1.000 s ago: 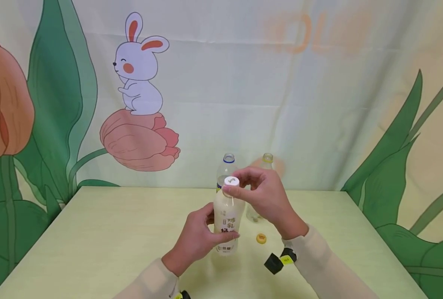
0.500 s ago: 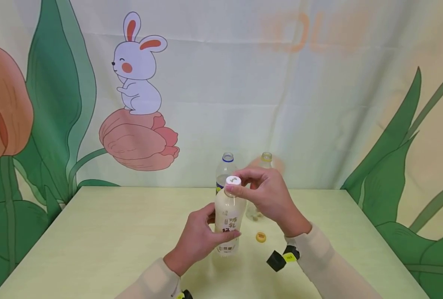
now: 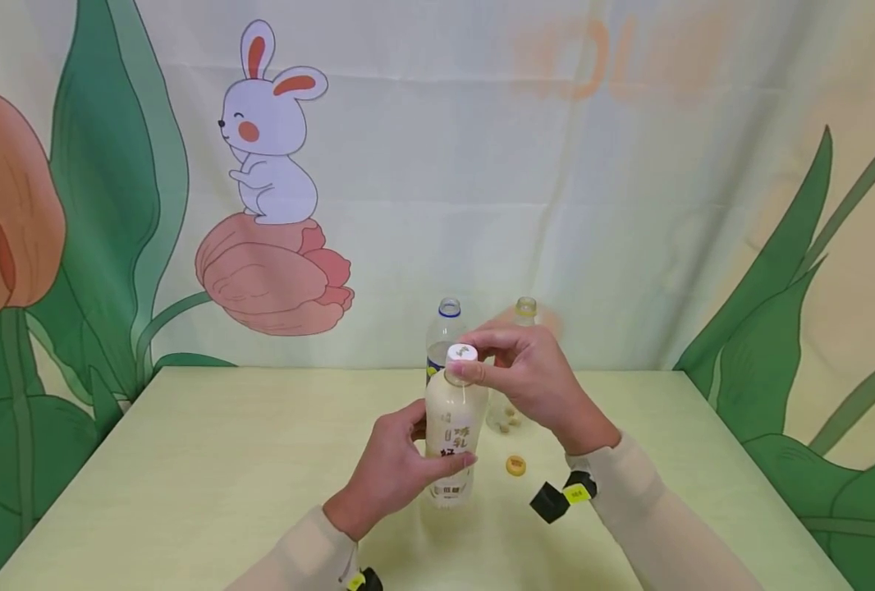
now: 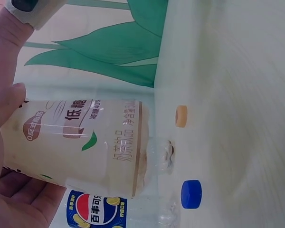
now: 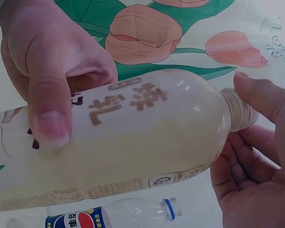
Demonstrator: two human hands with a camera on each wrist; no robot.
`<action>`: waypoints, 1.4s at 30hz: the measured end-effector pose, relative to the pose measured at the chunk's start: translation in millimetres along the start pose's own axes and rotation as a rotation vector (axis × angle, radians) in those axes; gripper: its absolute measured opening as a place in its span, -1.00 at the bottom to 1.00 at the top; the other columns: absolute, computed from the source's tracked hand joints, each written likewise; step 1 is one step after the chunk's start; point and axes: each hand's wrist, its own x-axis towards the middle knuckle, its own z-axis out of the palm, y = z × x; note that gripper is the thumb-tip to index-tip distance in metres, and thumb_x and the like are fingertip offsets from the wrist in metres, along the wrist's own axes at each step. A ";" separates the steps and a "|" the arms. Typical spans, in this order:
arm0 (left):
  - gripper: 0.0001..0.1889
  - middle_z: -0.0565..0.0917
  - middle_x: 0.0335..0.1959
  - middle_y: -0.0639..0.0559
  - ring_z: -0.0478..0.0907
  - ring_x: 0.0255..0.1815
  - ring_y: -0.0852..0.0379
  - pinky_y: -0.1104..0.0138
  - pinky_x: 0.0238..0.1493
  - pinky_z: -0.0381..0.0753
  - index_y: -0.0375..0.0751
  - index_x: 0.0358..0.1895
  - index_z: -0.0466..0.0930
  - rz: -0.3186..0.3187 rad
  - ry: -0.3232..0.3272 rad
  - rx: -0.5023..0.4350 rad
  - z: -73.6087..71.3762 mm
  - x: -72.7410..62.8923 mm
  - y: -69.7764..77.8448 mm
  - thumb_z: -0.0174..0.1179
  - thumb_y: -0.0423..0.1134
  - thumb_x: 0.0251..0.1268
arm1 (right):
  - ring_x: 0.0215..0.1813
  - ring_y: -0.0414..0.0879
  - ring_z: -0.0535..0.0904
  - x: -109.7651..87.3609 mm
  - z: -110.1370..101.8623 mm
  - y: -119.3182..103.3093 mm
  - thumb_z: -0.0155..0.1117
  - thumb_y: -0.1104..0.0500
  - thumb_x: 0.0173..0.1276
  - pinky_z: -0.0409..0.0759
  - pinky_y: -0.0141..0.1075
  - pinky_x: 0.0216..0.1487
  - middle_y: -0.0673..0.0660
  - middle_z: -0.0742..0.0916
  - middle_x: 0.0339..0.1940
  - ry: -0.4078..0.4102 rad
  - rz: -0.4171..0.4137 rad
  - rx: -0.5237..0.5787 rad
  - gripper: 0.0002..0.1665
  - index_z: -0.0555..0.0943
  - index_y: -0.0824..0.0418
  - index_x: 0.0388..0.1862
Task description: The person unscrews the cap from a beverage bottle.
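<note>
A milk tea bottle [image 3: 455,414] with a cream body and brown lettering stands nearly upright in the head view, in front of my body. My left hand [image 3: 389,464] grips its lower half, thumb across the front and the other fingers behind. At the top, my right hand [image 3: 529,373] pinches the white bottle cap [image 3: 462,353] between thumb and fingers. In the right wrist view the cap sits on the bottle's neck [image 5: 232,109]. The base of the bottle is close over the table in the left wrist view.
Behind stands an uncapped Pepsi bottle [image 3: 445,332] with a blue neck ring. Right of it, an uncapped clear bottle [image 3: 507,419] with a yellow ring is partly hidden by my right hand. A yellow cap [image 3: 515,465] and a blue cap [image 4: 191,194] lie on the table [image 3: 223,468].
The bottle's top has shifted slightly right, and my right hand has moved a little right with it, still pinching the cap. The left hand keeps its grip.
</note>
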 end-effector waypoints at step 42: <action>-0.52 0.77 -0.16 0.23 0.74 -0.16 0.25 0.34 -0.01 0.75 0.08 0.01 0.66 0.026 0.024 -0.027 -2.2 3.5 -1.9 0.63 -0.11 -0.02 | -0.17 -0.07 0.77 3.4 4.7 3.7 0.51 0.28 0.27 0.76 -0.30 -0.09 0.03 0.79 -0.14 0.018 0.053 0.291 -0.71 0.74 0.31 -0.04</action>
